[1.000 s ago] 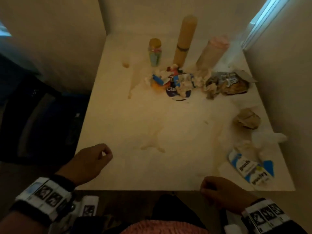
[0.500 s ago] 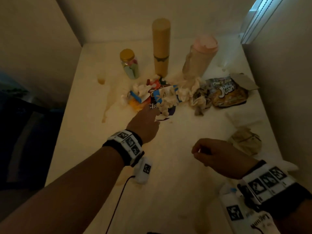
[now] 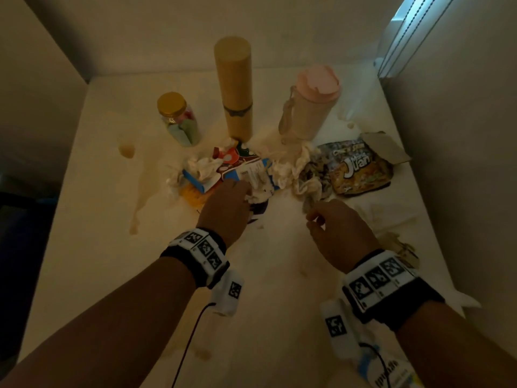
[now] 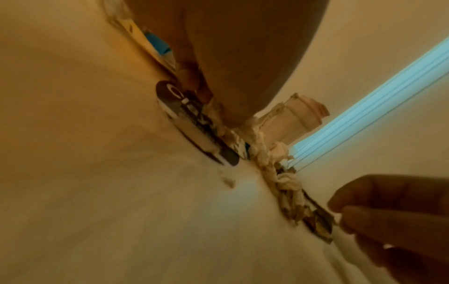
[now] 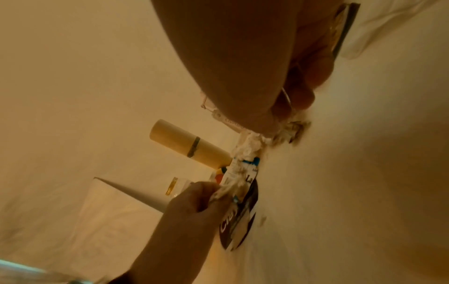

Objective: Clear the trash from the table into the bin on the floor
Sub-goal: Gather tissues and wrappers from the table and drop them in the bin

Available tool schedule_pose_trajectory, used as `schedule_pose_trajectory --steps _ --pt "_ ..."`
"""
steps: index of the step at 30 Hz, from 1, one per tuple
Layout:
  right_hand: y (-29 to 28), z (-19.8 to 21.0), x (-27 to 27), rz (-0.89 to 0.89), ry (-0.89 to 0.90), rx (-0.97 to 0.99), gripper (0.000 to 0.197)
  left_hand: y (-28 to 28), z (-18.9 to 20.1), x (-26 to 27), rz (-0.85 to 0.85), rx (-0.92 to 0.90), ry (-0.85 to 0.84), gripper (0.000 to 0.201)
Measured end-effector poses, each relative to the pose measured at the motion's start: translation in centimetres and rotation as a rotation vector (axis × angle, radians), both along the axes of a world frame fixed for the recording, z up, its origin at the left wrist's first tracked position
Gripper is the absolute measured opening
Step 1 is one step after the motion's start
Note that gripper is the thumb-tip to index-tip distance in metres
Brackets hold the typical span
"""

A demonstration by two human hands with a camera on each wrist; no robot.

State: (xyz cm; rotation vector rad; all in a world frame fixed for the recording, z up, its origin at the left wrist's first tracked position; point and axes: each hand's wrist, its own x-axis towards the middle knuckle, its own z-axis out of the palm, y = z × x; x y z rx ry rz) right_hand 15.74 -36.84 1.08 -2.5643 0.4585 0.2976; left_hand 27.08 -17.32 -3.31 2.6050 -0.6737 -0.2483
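the left hand (image 3: 223, 208) is reaching into the heap of crumpled white tissues and torn blue-and-white packaging (image 3: 251, 175) at the middle of the white stained surface (image 3: 98, 247), its grip closing on a wad of tissue just above the round dark printed lid (image 4: 194, 132). at three o'clock from it the right hand (image 3: 340, 233) is pinching the near end of a soiled, dark-streaked crumpled tissue (image 3: 310, 186), fingers curled round it. both hands seem to be working the near edge of the heap, probably so the standing things behind stay up: the tall tan cylinder (image 3: 236, 88) at twelve o'clock, the gold-lidded glass jar (image 3: 179, 119) at eleven, the pink-lidded bottle (image 3: 310, 105) at one. the yellow printed snack bag (image 3: 358, 169) is lying at two o'clock. the head view is hiding the fingertips; the right wrist view is showing the left fingers (image 5: 206, 194) bunched on tissue, and its own pinch. the bin is appearing in no view.
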Motion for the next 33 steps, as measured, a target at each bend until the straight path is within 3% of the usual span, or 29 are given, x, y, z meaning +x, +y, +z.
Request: schedule_pose_trajectory --steps 4,9,11,14,20,22,29,33 --pt "-1.8 -1.0 1.9 -0.107 -0.097 -0.066 0.021 2.7 1.1 -0.7 0.125 -0.224 -0.034 0.01" --pt "-2.7 -2.0 4.9 -0.183 -0.028 -0.098 0.051 4.5 1.6 -2.8 0.089 -0.229 0.085 0.012" --pt "-2.6 -2.1 5.5 -0.152 -0.006 -0.116 0.048 4.0 1.7 -3.3 0.067 -0.215 0.161 0.018" --pt "-2.5 -2.5 5.7 -0.08 0.0 -0.144 0.025 2.8 1.6 -3.4 -0.005 -0.133 0.263 0.037" --pt "-2.7 -2.6 3.7 -0.064 -0.204 -0.06 0.015 0.3 0.6 -4.3 -0.188 0.156 0.087 0.035" --pt "-2.6 -2.0 2.8 -0.088 -0.287 -0.019 0.014 -0.4 0.0 -4.4 -0.17 0.214 0.063 0.032" --pt "-2.0 -0.6 0.1 -0.134 -0.212 0.195 0.009 -0.7 -1.4 -3.9 -0.168 0.185 0.061 0.014" --pt "-2.4 -0.3 -0.7 -0.286 -0.214 0.332 0.013 -0.1 0.1 -3.9 -0.113 0.026 0.089 0.005"
